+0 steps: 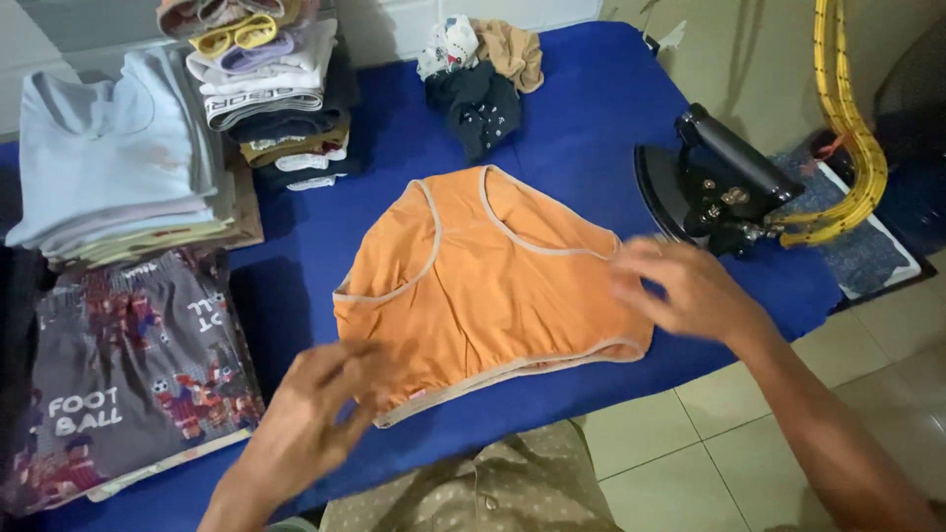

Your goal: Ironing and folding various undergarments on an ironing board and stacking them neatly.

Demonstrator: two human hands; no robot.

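At garment (493, 286) edges, both hands (680, 288)

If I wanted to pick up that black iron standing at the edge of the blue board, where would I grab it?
Probably by the long black handle along the top of the black iron, coming from above. The iron stands tilted on its end, with its flat soleplate facing the orange garment, so keep off that side. The yellow cord trails off to the right.

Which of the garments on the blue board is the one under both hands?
The orange garment, lying flat alone mid-board, left hand and right hand at its edges; the other clothes sit stacked or bunched further back.
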